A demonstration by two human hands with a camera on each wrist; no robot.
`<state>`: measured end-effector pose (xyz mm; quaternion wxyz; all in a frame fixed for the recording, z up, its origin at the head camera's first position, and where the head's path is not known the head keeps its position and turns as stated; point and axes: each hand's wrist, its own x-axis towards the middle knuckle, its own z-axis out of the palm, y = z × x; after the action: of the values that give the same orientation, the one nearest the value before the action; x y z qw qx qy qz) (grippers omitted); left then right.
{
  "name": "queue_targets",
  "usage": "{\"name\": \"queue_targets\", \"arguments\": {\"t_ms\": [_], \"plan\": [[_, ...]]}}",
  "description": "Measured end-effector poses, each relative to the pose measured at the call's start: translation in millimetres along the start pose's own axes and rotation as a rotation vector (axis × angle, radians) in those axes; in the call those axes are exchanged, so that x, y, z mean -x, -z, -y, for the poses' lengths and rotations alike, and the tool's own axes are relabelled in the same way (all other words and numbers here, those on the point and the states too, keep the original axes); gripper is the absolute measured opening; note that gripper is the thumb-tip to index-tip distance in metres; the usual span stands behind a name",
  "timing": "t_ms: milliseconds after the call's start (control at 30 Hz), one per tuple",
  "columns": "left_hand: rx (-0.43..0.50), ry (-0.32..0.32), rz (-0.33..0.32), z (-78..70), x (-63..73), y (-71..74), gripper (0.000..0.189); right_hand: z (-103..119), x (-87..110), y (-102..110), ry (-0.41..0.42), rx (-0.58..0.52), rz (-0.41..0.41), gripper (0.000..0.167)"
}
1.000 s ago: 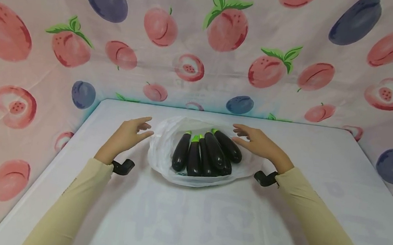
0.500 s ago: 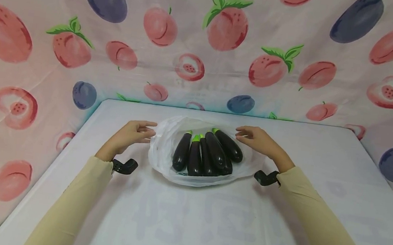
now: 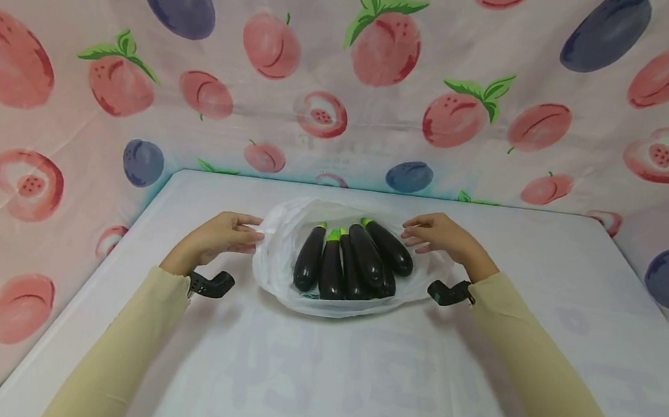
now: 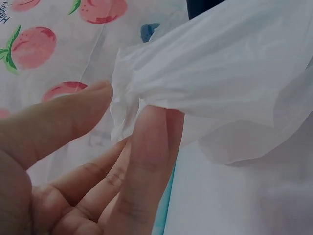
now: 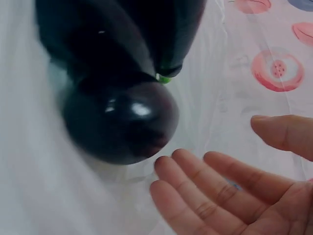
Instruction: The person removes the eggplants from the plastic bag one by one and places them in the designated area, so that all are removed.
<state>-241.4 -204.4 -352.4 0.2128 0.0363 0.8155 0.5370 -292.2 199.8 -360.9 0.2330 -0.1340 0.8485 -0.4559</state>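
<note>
Several dark eggplants (image 3: 366,257) with green stem ends lie in a white plastic bag (image 3: 270,256), its mouth spread around them. At the bag's left edge is my left hand (image 3: 219,240). In the left wrist view its index fingertip meets the crumpled plastic bag (image 4: 210,73), while the thumb stands apart from the fingers. My right hand (image 3: 445,238) hovers over the bag's right side, beside the rightmost eggplant. Its fingers are extended in the right wrist view, close to the rounded end of an eggplant (image 5: 122,122); nothing is held. The lowest eggplants are partly covered by the others.
The bag sits on a white-covered table (image 3: 326,386) toward its far side. Behind and at both sides hangs a fruit-printed curtain (image 3: 194,131). A black wrist camera (image 3: 211,284) sits under the left wrist, another black camera (image 3: 449,292) under the right.
My left hand has moved right to the bag's edge, its fingers now lower. My right hand has shifted slightly, its fingers a little more spread. The bag and eggplants look unmoved.
</note>
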Motion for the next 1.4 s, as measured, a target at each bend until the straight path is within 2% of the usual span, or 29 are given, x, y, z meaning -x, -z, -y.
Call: {"name": "queue_targets", "arguments": {"t_ms": [400, 567, 800, 900, 1067, 1400], "plan": [[0.010, 0.004, -0.015, -2.1, -0.8, 0.5, 0.047, 13.7, -13.4, 2.5, -0.066, 0.001, 0.056, 0.046], [0.025, -0.006, -0.006, -1.8, -1.3, -0.8, 0.046, 8.8, -18.6, 2.7, -0.096, 0.012, 0.049, 0.043], [0.026, -0.025, -0.020, 0.8, -1.6, -3.1, 0.044, -1.5, -21.5, -1.3, -0.073, 0.040, 0.062, 0.043], [0.019, -0.053, -0.033, 3.0, -1.8, -3.6, 0.044, -2.5, -20.8, -4.5, -0.052, 0.052, 0.073, 0.044], [0.007, -0.127, -0.089, 5.3, -1.6, -6.8, 0.045, -3.1, -19.9, -9.7, -0.043, 0.079, 0.073, 0.046], [0.016, -0.249, -0.295, 3.6, 0.7, -23.4, 0.041, -6.8, -23.3, -15.1, -0.055, 0.124, 0.042, 0.049]]}}
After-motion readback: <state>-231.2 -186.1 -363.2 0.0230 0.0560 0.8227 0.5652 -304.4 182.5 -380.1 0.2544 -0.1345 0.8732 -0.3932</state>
